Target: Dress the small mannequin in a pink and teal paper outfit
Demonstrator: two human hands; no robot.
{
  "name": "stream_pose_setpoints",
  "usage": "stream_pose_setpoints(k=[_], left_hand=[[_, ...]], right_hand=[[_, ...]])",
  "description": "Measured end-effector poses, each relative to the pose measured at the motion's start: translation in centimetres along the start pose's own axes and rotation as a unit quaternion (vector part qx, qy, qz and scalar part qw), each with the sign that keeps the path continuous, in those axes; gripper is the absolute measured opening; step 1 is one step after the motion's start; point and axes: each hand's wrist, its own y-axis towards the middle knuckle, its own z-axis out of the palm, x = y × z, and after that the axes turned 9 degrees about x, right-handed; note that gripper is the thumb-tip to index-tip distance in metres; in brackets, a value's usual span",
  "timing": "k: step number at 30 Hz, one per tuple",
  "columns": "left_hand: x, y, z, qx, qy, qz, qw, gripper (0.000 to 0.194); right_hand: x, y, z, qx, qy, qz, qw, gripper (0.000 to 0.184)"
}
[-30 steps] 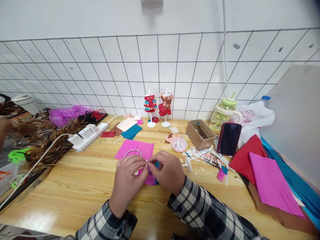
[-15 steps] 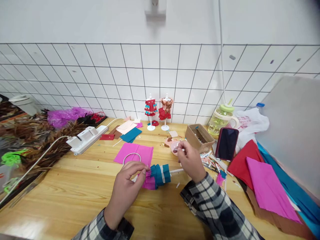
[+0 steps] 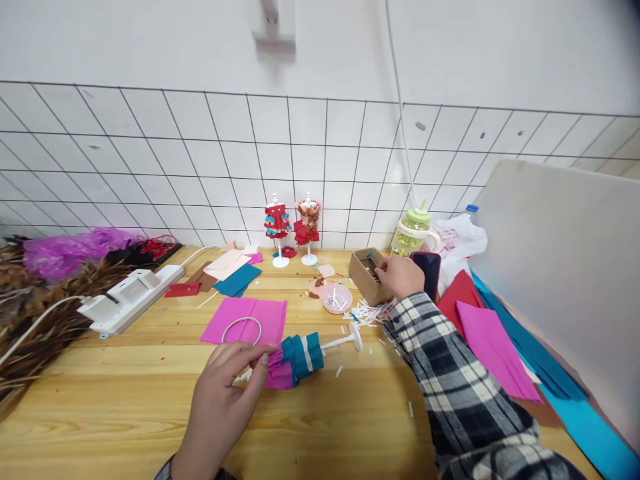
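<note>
On the wooden table (image 3: pixel 320 433): work spread out; dressed stand (image 3: pixel 300 360) on its side near the middle, cardboard box (image 3: pixel 361 280) farther back and to the right.
Lidded bottle (image 3: pixel 404 245): behind the box and to its right, green cap on; yellowish within, cannot tell liquid from tinted wall.
Cardboard box: open-topped; a blue scrap (image 3: pixel 369 255) shows toward the far end, the rest shadowed, small bits too fine to name.
Dressed stand: pink ruffle toward the left hand (image 3: pixel 227 387), teal ruffle with a white band next, white base (image 3: pixel 356 337) pointing right. Likely to roll or crush; a light steadying touch seems best, no pressing on the folds.
Left hand: thumb and forefinger nearly together at the pink end; cannot tell whether they pinch crepe or some small piece. Holding this place should spare finding it again.
Right hand (image 3: pixel 404 277): fingers bent, tips over the box's rim; cannot tell what, if anything, they hold. Best guess at good practice: one piece, lifted straight up, wrist high enough that the sleeve (image 3: pixel 425 333) misses the loose strips.
Pink dish (image 3: pixel 338 311): shallow, just left of the box; short white pieces and tiny greyish bits inside.
White strips (image 3: pixel 367 313): loose heap in front of the box.
</note>
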Motion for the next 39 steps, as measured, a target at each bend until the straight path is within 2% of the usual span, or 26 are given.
stream_pose_setpoints(k=[3, 5, 7, 9, 10, 11, 13, 14, 15, 16, 17, 20, 23, 27, 31, 33, 39], left_hand=[[0.4, 0.1, 0.1, -0.003, -0.003, 0.001, 1.000, 0.014], [0.5, 0.1, 0.3, -0.004, -0.010, -0.003, 1.000, 0.013], [0.4, 0.0, 0.4, 0.006, -0.031, -0.016, 0.999, 0.013], [0.0, 0.0, 0.5, 0.036, -0.073, -0.036, 0.996, 0.015], [-0.3, 0.1, 0.5, 0.057, -0.099, -0.046, 0.992, 0.017], [-0.5, 0.1, 0.5, 0.081, -0.126, -0.054, 0.987, 0.018], [-0.9, 0.3, 0.4, 0.129, -0.175, -0.066, 0.974, 0.019], [-1.0, 0.4, 0.3, 0.149, -0.193, -0.069, 0.967, 0.019], [-1.0, 0.4, 0.1, 0.164, -0.209, -0.070, 0.962, 0.019], [-1.0, 0.4, 0.0, 0.175, -0.222, -0.070, 0.957, 0.019], [-1.0, 0.3, -0.1, 0.185, -0.232, -0.071, 0.952, 0.019], [-0.7, -0.1, -0.5, 0.214, -0.253, -0.079, 0.940, 0.019], [-0.5, -0.6, -0.8, 0.239, -0.255, -0.087, 0.933, 0.019], [-0.5, -1.1, -1.2, 0.257, -0.258, -0.089, 0.927, 0.020], [-0.3, -1.7, -1.3, 0.259, -0.252, -0.101, 0.927, 0.021], [-0.1, -2.1, -1.2, 0.257, -0.251, -0.105, 0.927, 0.022], [0.3, -2.6, -0.8, 0.260, -0.235, -0.100, 0.931, 0.021]], right_hand=[[-0.4, -0.6, 0.3, -0.018, 0.019, 0.010, 1.000, 0.020], [-0.2, -2.0, 0.6, -0.076, 0.059, -0.009, 0.995, 0.018], [1.0, -4.4, 1.1, -0.140, 0.138, -0.063, 0.978, 0.029], [3.2, -7.6, 1.7, -0.132, 0.266, -0.157, 0.942, 0.027], [4.5, -9.3, 1.9, -0.092, 0.341, -0.202, 0.913, 0.027], [5.8, -10.9, 2.2, -0.022, 0.409, -0.247, 0.878, 0.028], [8.2, -13.7, 2.8, 0.149, 0.512, -0.307, 0.788, 0.043], [9.2, -14.7, 3.0, 0.211, 0.557, -0.310, 0.741, 0.045], [9.9, -15.4, 3.3, 0.258, 0.583, -0.305, 0.707, 0.045], [10.4, -15.9, 3.6, 0.288, 0.601, -0.294, 0.685, 0.044], [10.7, -16.1, 4.0, 0.305, 0.611, -0.279, 0.675, 0.041], [11.1, -16.3, 4.8, 0.348, 0.620, -0.236, 0.663, 0.039], [11.2, -16.5, 5.4, 0.413, 0.629, -0.199, 0.628, 0.044], [11.6, -17.3, 5.8, 0.436, 0.651, -0.166, 0.600, 0.042], [12.0, -17.8, 6.0, 0.474, 0.662, -0.144, 0.563, 0.047], [12.3, -18.0, 6.2, 0.472, 0.662, -0.139, 0.565, 0.045], [12.9, -18.6, 6.5, 0.436, 0.640, -0.133, 0.619, 0.033]])
